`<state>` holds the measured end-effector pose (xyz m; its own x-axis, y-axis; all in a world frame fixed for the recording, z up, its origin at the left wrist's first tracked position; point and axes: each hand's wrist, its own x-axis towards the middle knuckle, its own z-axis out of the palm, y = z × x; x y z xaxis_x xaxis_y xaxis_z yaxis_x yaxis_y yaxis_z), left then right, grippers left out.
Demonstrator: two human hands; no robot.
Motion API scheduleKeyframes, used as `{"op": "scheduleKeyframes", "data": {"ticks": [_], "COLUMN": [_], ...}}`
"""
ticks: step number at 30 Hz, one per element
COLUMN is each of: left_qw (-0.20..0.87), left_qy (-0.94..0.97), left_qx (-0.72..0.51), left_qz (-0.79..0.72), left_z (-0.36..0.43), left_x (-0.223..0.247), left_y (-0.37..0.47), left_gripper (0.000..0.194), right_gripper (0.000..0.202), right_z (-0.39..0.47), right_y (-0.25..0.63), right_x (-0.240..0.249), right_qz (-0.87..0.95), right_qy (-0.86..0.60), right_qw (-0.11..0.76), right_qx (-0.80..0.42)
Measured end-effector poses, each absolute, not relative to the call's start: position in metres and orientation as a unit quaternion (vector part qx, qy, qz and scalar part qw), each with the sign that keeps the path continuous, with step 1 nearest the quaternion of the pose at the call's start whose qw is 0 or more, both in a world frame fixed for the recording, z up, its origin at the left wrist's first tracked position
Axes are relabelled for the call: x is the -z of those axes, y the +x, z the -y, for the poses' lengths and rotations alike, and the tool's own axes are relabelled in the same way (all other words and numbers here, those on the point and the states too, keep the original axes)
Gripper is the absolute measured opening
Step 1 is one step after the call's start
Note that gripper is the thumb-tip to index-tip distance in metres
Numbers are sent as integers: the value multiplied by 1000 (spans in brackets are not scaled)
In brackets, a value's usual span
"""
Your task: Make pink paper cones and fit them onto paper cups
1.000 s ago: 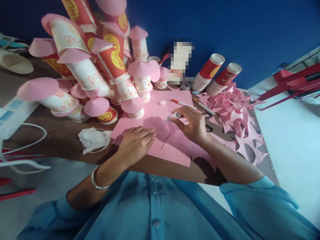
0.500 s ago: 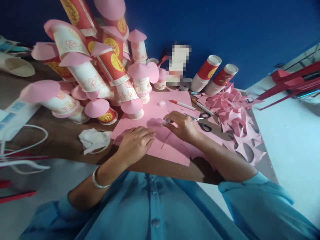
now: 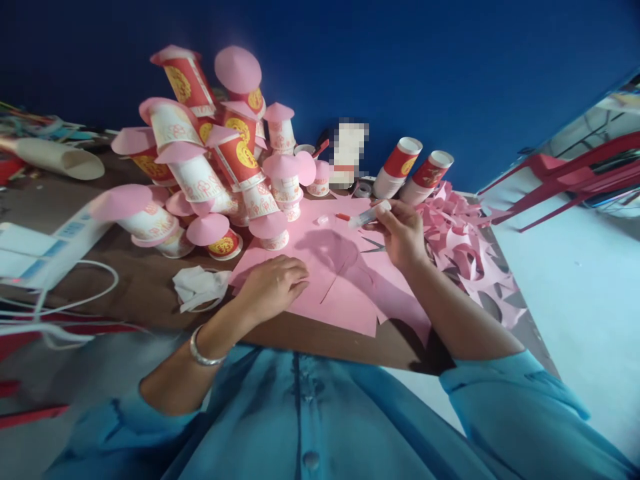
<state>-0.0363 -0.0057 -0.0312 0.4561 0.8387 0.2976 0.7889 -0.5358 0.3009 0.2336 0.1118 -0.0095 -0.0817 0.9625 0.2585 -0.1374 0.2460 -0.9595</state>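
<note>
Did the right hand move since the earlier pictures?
Yes. Judged against the two cup stacks by the blue wall, the right hand has moved right and closer to them.

Craft wkspace, home or classrm. can't be told: counter (image 3: 310,338)'s covered w/ pink paper (image 3: 345,307), offcuts (image 3: 470,247), scissors (image 3: 379,249) & decorated cups (image 3: 197,181).

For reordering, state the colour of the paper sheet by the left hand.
The paper sheet is pink; the head view shows it best.
</note>
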Motion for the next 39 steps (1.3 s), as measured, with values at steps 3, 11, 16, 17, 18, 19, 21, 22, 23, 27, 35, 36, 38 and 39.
{"op": "scheduleKeyframes", "data": {"ticks": [3,11,16,17,18,19,21,22,23,27,35,36,38,39], "left_qw": [88,180,203,191,178,164,141,131,122,109,81,75,63,58], "left_qy": [844,730,715,717,718,717,712,711,710,702,716,724,734,736], "left_qx": [-242,-472,-522,-527,-531,-535,-539,-540,-540,-545,-538,-534,-531,-531], "left_qz": [-470,-461,-418,-415,-414,-417,-426,-432,-435,-445,-437,-430,-419,-415], "left_z": [-6,-43,-58,-59,-59,-58,-56,-54,-53,-49,-51,-51,-50,-50], "left_x": [21,4,8,8,8,8,9,10,10,11,12,12,12,12], "left_y": [-40,-2,24,26,26,26,24,22,21,14,5,6,7,7], "left_gripper": [13,43,32,23,17,14,14,15,16,18,21,22,22,21], "right_gripper": [47,37,39,39,39,39,39,39,39,36,44,46,45,42], "right_z": [-120,-103,-94,-94,-94,-94,-95,-95,-96,-98,-98,-97,-97,-97], "right_y": [233,216,212,212,211,211,212,212,212,213,216,216,214,214], "right_x": [15,20,17,17,17,17,19,20,21,25,23,24,25,25], "right_qz": [458,362,383,389,392,392,397,405,415,462,512,522,528,522], "right_qy": [-344,-263,-249,-248,-248,-250,-262,-269,-274,-266,-277,-281,-283,-281], "right_qw": [562,530,478,471,468,467,465,464,462,460,432,417,410,418], "right_qx": [-597,-720,-750,-752,-753,-752,-746,-741,-734,-711,-689,-689,-687,-688]}}
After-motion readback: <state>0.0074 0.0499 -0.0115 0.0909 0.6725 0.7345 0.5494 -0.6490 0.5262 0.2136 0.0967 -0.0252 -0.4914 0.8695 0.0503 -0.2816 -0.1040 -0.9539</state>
